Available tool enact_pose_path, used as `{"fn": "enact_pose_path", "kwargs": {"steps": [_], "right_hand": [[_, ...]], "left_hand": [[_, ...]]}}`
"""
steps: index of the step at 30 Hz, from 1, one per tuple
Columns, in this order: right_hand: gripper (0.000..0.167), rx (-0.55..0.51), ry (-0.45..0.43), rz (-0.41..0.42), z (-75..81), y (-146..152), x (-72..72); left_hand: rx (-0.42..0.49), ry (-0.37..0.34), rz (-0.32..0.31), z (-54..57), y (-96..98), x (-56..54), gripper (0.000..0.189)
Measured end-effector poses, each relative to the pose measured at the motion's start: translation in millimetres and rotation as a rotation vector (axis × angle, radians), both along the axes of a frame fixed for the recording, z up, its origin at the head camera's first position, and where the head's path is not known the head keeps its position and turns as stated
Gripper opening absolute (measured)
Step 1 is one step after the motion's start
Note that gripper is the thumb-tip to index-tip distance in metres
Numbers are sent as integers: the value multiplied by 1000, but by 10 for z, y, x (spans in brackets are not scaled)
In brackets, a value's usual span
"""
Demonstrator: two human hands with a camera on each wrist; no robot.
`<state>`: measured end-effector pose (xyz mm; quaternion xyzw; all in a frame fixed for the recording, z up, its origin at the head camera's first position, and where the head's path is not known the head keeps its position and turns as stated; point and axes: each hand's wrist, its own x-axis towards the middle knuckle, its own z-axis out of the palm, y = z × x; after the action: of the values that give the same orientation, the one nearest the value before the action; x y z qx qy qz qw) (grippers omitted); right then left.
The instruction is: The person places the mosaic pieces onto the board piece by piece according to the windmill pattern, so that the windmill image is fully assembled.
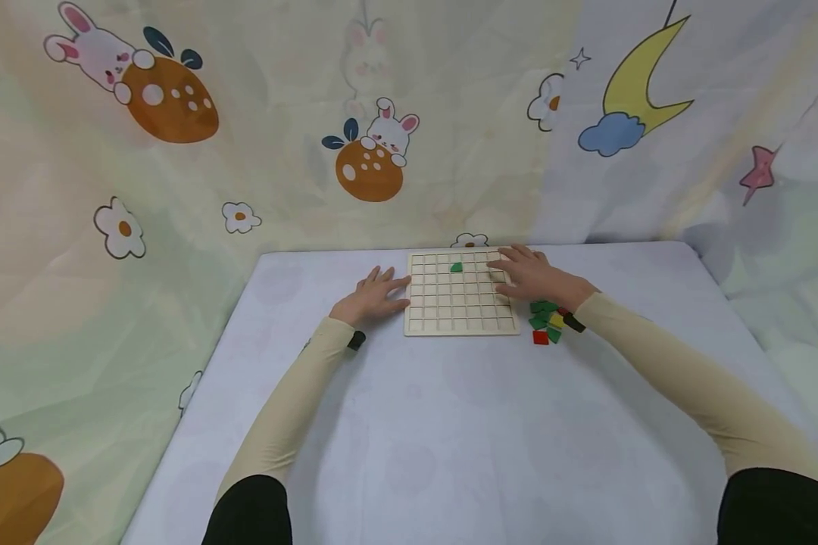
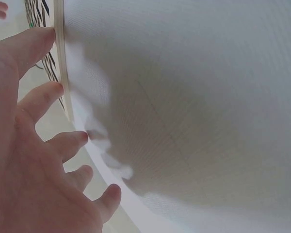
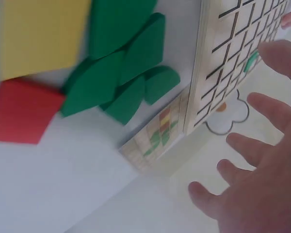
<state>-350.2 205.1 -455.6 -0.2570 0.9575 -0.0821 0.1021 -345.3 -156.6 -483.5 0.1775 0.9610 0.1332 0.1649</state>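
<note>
A square wooden grid board (image 1: 462,331) lies on the white table, with one green piece (image 1: 457,267) in a cell of its upper part. My left hand (image 1: 373,295) is at the board's left edge, fingers spread, thumb and forefinger right at the rim. Over the right side of the board my right hand (image 1: 530,275) spreads its fingers and holds nothing. Close by the right wrist lie several loose flat pieces: green pieces (image 3: 94,83) with curved edges, a red piece (image 3: 26,111) and a yellow piece (image 3: 42,36).
A card (image 3: 155,133) printed with a green, red and yellow pattern lies beside the board, hidden behind the right hand in the head view. The white table (image 1: 436,439) meets a patterned cloth backdrop (image 1: 279,144) just behind the board.
</note>
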Motion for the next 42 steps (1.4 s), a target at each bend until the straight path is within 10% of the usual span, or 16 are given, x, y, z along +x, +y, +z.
{"fn": "enact_pose_path", "kwargs": {"steps": [10,24,42], "right_hand": [[74,15,-11,-40,77,288,251],[15,31,58,-87,-79,350,282],[27,-41,145,-228,-259,226,350]], "left_hand": [[4,9,-17,-27,-23,-29,66],[14,3,-10,-44,-29,-31,67],[13,-17,-15,-60,-29,-81,68]]}}
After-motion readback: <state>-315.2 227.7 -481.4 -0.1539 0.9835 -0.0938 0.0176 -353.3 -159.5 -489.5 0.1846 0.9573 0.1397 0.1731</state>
